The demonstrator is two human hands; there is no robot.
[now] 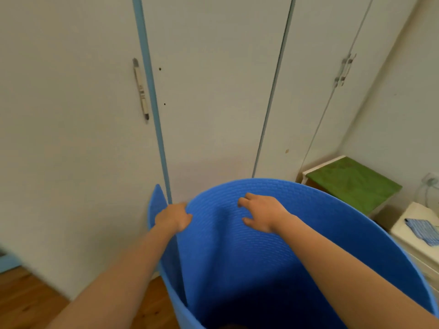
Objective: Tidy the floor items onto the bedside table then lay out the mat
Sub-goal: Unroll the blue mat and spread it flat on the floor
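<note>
1. Nearest us, the blue mat [273, 269] stands on end, curled into a wide loose tube in front of the wardrobe [213, 91].
2. Our left hand [173, 218] is clamped on the mat's upper inner edge.
3. Our right hand [261, 214] rests against its ribbed inner face, fingers spread apart, gripping nothing.
4. Farther right, the white table [408, 231] carries a blue striped cloth [424, 231]; beyond it sits a green-topped stool [351, 184].

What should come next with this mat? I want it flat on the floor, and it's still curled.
Probably lower the blue mat toward the wood floor and spread it open: it stands curled, the left hand in a grip on its edge, the right hand open against its ribbed inside.
</note>
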